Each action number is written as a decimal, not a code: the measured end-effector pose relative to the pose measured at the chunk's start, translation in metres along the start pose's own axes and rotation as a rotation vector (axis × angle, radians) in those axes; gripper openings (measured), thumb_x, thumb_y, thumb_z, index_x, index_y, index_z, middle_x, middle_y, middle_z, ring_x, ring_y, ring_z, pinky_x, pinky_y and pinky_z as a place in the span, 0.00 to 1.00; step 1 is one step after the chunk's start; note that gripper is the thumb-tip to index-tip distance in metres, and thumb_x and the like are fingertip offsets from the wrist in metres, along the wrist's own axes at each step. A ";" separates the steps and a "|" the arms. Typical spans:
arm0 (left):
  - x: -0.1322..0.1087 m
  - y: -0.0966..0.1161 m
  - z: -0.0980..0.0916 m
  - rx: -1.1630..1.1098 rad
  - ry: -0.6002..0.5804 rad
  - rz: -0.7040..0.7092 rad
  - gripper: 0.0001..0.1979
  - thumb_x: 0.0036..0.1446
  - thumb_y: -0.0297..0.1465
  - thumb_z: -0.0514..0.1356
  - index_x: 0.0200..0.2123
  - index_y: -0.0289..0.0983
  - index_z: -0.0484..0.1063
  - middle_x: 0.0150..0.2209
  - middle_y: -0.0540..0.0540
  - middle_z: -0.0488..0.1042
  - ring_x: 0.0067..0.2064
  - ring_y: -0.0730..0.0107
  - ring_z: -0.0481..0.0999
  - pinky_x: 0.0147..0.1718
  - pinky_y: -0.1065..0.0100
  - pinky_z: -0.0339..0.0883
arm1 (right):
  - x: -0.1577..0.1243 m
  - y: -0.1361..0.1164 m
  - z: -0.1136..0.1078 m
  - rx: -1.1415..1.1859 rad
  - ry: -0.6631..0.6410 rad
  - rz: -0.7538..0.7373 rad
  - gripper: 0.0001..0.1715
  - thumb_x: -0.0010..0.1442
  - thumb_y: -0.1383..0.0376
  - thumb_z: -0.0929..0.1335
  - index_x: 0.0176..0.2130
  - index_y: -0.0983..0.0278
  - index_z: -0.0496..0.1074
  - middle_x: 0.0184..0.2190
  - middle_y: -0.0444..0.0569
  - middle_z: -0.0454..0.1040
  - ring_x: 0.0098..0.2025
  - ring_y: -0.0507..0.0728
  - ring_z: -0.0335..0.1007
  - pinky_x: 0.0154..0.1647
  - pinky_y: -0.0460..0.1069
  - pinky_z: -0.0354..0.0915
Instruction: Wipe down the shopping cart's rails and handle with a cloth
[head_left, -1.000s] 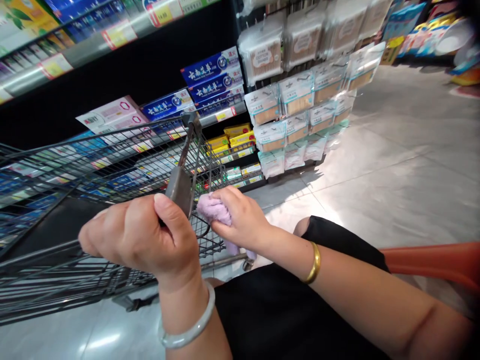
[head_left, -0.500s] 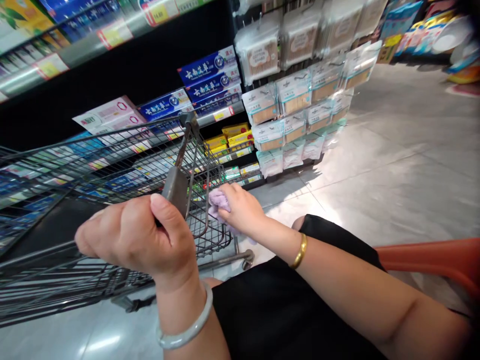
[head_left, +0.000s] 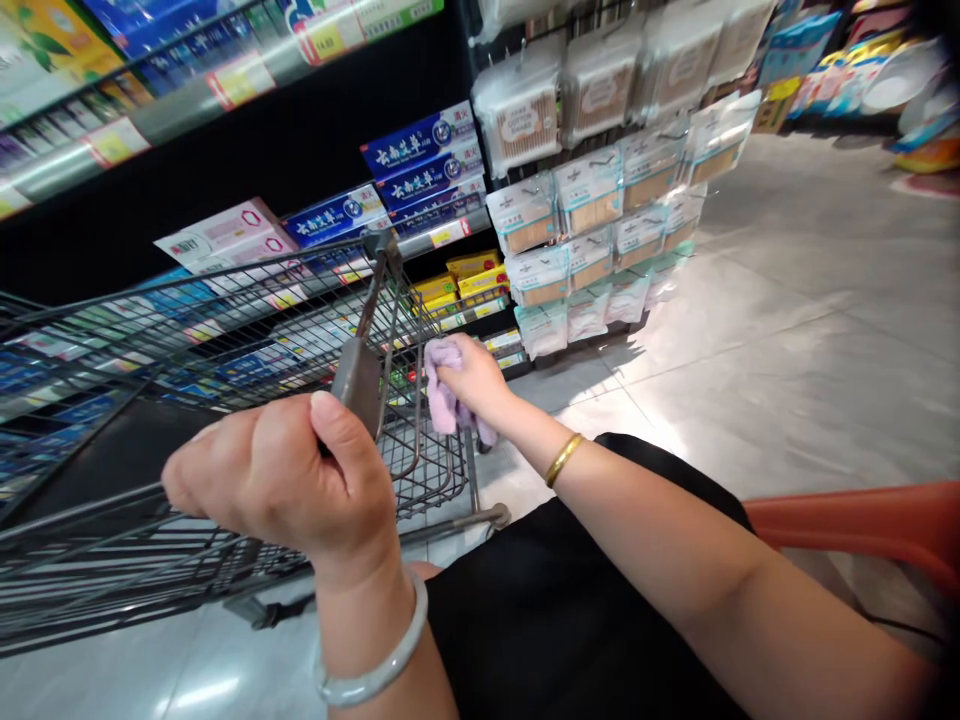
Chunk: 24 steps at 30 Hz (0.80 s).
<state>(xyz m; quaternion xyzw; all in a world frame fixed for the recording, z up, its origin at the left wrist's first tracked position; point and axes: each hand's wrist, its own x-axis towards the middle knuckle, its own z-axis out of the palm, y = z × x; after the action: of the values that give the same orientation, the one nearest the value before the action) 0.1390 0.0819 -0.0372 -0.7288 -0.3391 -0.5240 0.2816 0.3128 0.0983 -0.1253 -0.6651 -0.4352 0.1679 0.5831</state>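
Note:
A dark wire shopping cart (head_left: 358,385) stands on the left. My left hand (head_left: 281,480), a pale bangle on its wrist, is closed in a fist around the cart's handle bar, most of which the fingers hide. In my right hand (head_left: 478,378) is a crumpled purple cloth (head_left: 444,392), pinched between thumb and fingers. The cloth is at the wire basket's side, and its lower end hangs down. Whether it presses on the wires is hard to tell. A gold bracelet (head_left: 564,460) circles my right wrist.
Behind the cart, shelves hold blue toothpaste boxes (head_left: 420,145) and yellow packs (head_left: 476,275). Bagged cotton swabs (head_left: 525,125) hang on hooks at the shelf end. Grey tiled floor (head_left: 810,340) spreads to the right. An orange-red plastic edge (head_left: 862,515) is beside my right arm.
My right hand has moved slightly up with the purple cloth, and more of the cloth now shows hanging below the fingers. My left hand keeps its hold on the handle.

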 end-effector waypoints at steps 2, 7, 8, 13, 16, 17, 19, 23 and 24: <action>0.000 0.000 0.000 -0.005 0.002 0.001 0.12 0.66 0.38 0.52 0.30 0.42 0.61 0.30 0.46 0.67 0.39 0.60 0.66 0.41 0.55 0.51 | 0.002 -0.003 -0.001 0.051 0.062 -0.071 0.23 0.58 0.68 0.68 0.53 0.59 0.70 0.51 0.48 0.74 0.54 0.58 0.71 0.61 0.56 0.68; 0.000 -0.002 0.000 0.008 0.005 -0.015 0.12 0.66 0.38 0.52 0.29 0.42 0.58 0.29 0.47 0.64 0.37 0.62 0.64 0.41 0.55 0.50 | -0.009 -0.003 0.000 -0.024 -0.003 -0.232 0.28 0.57 0.68 0.68 0.57 0.58 0.69 0.56 0.51 0.72 0.59 0.60 0.68 0.65 0.56 0.64; -0.001 -0.002 0.000 0.006 0.003 -0.013 0.12 0.66 0.38 0.52 0.29 0.42 0.58 0.29 0.48 0.64 0.37 0.62 0.64 0.40 0.55 0.49 | -0.011 0.001 0.001 -0.058 -0.040 -0.150 0.28 0.57 0.68 0.68 0.57 0.59 0.69 0.55 0.52 0.73 0.57 0.61 0.70 0.63 0.57 0.66; 0.000 -0.001 0.001 -0.010 0.004 -0.005 0.12 0.65 0.37 0.53 0.29 0.41 0.59 0.29 0.47 0.64 0.37 0.62 0.63 0.40 0.56 0.49 | -0.017 0.014 0.004 -0.019 -0.087 0.038 0.24 0.59 0.65 0.67 0.55 0.60 0.70 0.48 0.51 0.76 0.52 0.61 0.72 0.57 0.56 0.69; 0.001 0.001 0.002 -0.013 0.017 -0.007 0.13 0.65 0.37 0.52 0.28 0.41 0.59 0.28 0.47 0.64 0.37 0.62 0.62 0.40 0.56 0.49 | -0.018 0.018 0.004 -0.012 -0.075 -0.079 0.25 0.58 0.67 0.67 0.56 0.60 0.70 0.53 0.51 0.74 0.58 0.61 0.69 0.62 0.56 0.65; 0.001 0.001 0.002 -0.013 0.020 -0.010 0.13 0.65 0.37 0.52 0.28 0.41 0.59 0.28 0.47 0.64 0.37 0.61 0.62 0.40 0.56 0.49 | -0.019 0.019 0.005 -0.023 -0.091 -0.029 0.27 0.58 0.67 0.68 0.57 0.60 0.70 0.53 0.52 0.74 0.57 0.62 0.70 0.63 0.57 0.64; 0.001 0.001 0.001 -0.010 0.020 -0.014 0.12 0.65 0.37 0.53 0.28 0.41 0.59 0.28 0.47 0.64 0.37 0.61 0.62 0.40 0.56 0.49 | -0.020 0.023 0.006 -0.029 -0.123 0.143 0.26 0.57 0.69 0.68 0.55 0.62 0.71 0.50 0.54 0.75 0.53 0.63 0.73 0.59 0.58 0.67; 0.003 0.003 -0.003 -0.020 -0.047 -0.030 0.12 0.64 0.37 0.53 0.28 0.42 0.60 0.28 0.47 0.63 0.36 0.60 0.62 0.41 0.55 0.51 | -0.028 0.019 0.007 0.058 -0.110 0.186 0.20 0.59 0.67 0.66 0.51 0.62 0.72 0.46 0.50 0.77 0.49 0.59 0.75 0.53 0.53 0.71; 0.004 0.004 -0.004 -0.024 -0.072 -0.044 0.12 0.64 0.37 0.53 0.27 0.42 0.60 0.28 0.48 0.62 0.36 0.60 0.62 0.41 0.55 0.51 | -0.031 0.017 0.006 0.084 -0.091 0.121 0.21 0.59 0.66 0.66 0.52 0.61 0.71 0.47 0.49 0.77 0.50 0.58 0.74 0.54 0.52 0.70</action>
<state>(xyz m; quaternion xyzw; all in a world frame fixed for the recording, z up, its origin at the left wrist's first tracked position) 0.1403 0.0770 -0.0321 -0.7429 -0.3588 -0.5073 0.2489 0.2978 0.0792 -0.1507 -0.6568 -0.4128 0.2507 0.5791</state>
